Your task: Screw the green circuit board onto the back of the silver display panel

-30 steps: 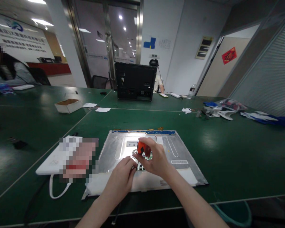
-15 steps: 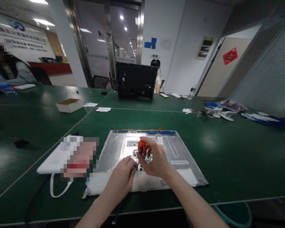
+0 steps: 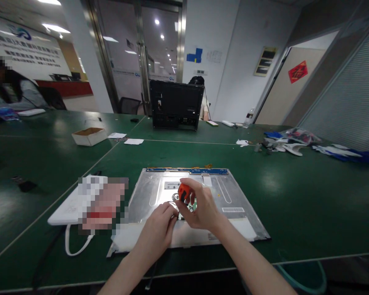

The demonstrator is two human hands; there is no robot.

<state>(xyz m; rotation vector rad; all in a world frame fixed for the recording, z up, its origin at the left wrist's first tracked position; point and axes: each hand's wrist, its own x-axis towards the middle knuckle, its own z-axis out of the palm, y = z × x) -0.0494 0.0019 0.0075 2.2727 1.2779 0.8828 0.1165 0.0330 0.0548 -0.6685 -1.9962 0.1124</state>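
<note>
A white box (image 3: 90,140) (open-topped) beside paper (image 3: 117,135).

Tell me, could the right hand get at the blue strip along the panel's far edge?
Probably yes: the blue strip lies uncovered beyond the right hand, and nothing tall stands between them on the metal panel, though that hand is busy holding an orange tool.

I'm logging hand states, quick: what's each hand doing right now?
Left hand: curled beside the green circuit board; whether it grips anything cannot be told.
Right hand: closed on an orange-and-black handle.
</note>
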